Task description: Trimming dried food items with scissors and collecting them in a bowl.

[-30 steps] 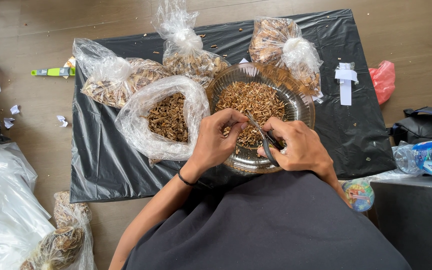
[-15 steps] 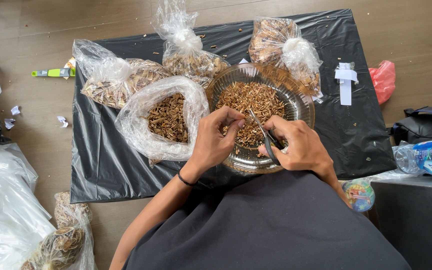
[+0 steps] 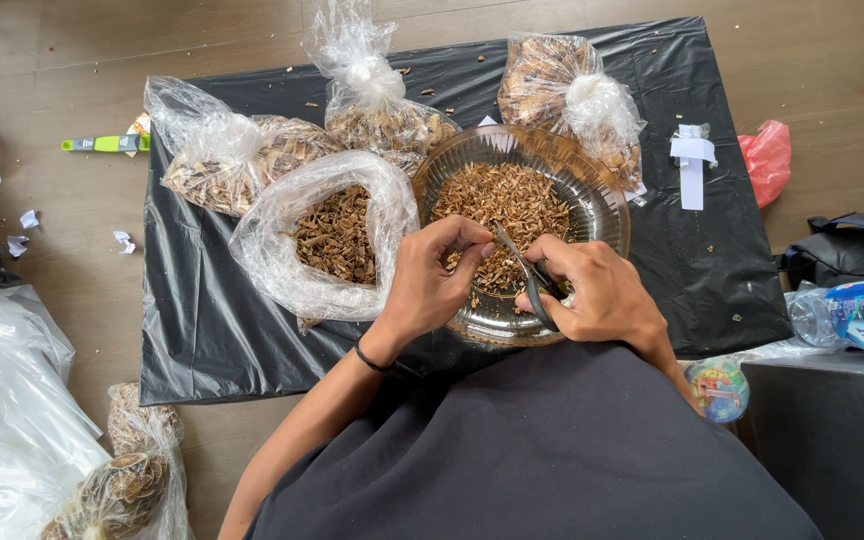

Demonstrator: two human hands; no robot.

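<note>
Head view. The right hand [image 3: 597, 300], at centre frame, was closed around the handles of a pair of scissors [image 3: 527, 280]; its fingers were curled through and about the grips, and the blades pointed up and to the left over the bowl. The left hand [image 3: 427, 285], just left of centre, had its fingers pressed together at the tips, pinching a small brown piece right beside the scissor blades; the piece itself was too small to identify. A dark band sat on the left wrist.

Both hands were over the near rim of a clear glass bowl [image 3: 607, 205], centre frame, which was filled with chopped brown dried material. The bowl rested on a black plastic sheet [image 3: 222, 330] spread on the wooden floor [image 3: 62, 260].

Touching the bowl on its left lay an open plastic bag [image 3: 272, 250] holding darker dried pieces. Three knotted plastic bags of similar dried material stood along the upper part of the sheet: one at upper left [image 3: 227, 150], one at upper centre [image 3: 372, 95], one at upper right [image 3: 572, 95].

Off the sheet, a green-handled tool [image 3: 102, 144] lay at upper left, a red plastic bag [image 3: 767, 160] at right, and a plastic bottle [image 3: 852, 312] at the right edge
</note>
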